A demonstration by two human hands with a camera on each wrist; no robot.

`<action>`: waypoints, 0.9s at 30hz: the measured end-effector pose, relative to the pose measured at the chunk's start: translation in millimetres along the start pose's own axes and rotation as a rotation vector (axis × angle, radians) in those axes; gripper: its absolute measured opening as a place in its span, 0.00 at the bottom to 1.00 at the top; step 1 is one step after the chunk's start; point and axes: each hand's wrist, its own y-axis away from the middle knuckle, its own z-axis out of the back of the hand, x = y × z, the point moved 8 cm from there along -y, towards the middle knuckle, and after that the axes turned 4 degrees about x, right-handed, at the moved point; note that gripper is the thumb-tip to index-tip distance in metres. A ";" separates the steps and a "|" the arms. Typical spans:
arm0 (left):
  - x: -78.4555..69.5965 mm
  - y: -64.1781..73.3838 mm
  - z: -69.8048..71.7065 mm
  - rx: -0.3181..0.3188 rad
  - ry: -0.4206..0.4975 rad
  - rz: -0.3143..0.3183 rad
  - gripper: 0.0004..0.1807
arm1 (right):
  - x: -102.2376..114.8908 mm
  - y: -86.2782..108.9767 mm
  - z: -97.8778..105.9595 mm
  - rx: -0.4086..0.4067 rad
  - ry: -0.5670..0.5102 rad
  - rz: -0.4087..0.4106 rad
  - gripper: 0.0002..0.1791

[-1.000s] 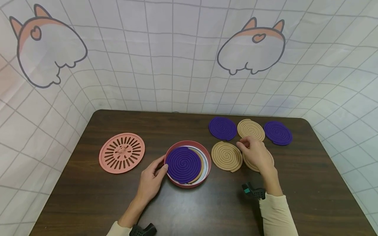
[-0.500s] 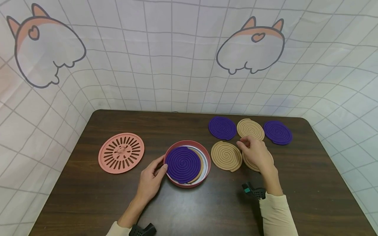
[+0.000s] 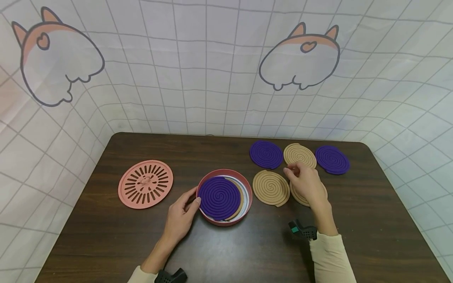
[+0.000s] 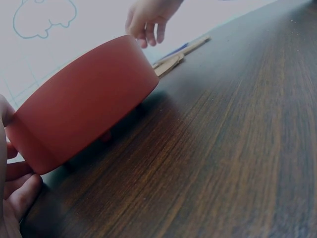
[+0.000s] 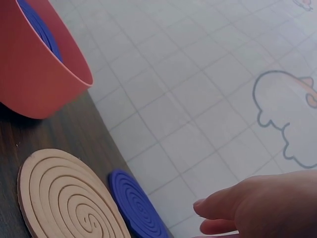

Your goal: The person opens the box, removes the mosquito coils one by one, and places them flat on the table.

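My left hand (image 3: 181, 218) grips the left side of a round red box (image 3: 250, 192), thumb at the rim and fingers along its wall. Inside lie a purple mosquito coil (image 3: 219, 197) and, partly showing beneath it, a tan mosquito coil (image 3: 242, 202), over a white inner surface. In the left wrist view, fingers (image 4: 22, 193) reach the box's lower edge. Above a partly hidden tan coil (image 3: 299, 195) hovers my right hand (image 3: 308, 184), fingers loosely bent and no object visible in them. Beside it lies another tan coil (image 3: 271, 188), flat on the table.
Behind, a purple coil (image 3: 266, 154), a tan coil (image 3: 300, 154) and a second purple coil (image 3: 332, 159) form a row. A slotted pink lid (image 3: 145, 184) lies at the left of the dark wooden table (image 3: 230, 255). A white grid-patterned curtain (image 3: 219, 78) hangs behind it.
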 end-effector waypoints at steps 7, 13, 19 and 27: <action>0.8 0.2 -0.6 0.005 -0.001 0.007 0.21 | 10.2 0.3 0.4 -0.063 -0.027 0.053 0.16; 1.8 0.2 -0.7 0.007 0.004 0.012 0.21 | 16.6 0.0 -2.1 -0.076 -0.042 0.069 0.16; 0.4 0.3 -0.6 0.009 0.007 0.013 0.21 | 21.3 -1.4 -6.0 -0.069 -0.042 0.094 0.15; -0.7 0.0 -0.4 0.002 -0.006 0.008 0.21 | 25.8 -2.5 -9.7 -0.045 -0.039 0.093 0.14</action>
